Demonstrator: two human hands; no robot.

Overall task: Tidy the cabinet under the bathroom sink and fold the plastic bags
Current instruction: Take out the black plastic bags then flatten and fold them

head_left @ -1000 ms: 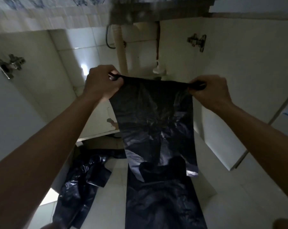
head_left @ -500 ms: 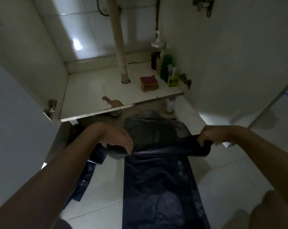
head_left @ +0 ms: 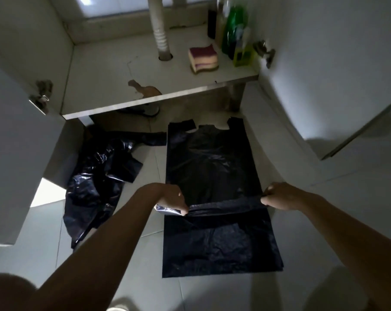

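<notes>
Left hand (head_left: 174, 199) and right hand (head_left: 279, 196) each pinch one end of a bunched crosswise ridge in a flat black plastic carrier bag (head_left: 212, 158) on the white tiled floor (head_left: 145, 167). Its long axis runs 6 to 12 o'clock, with its two handles pointing to 12, toward the open cabinet shelf (head_left: 113, 70). One crumpled black plastic heap (head_left: 95, 176) lies at 9 o'clock.
</notes>
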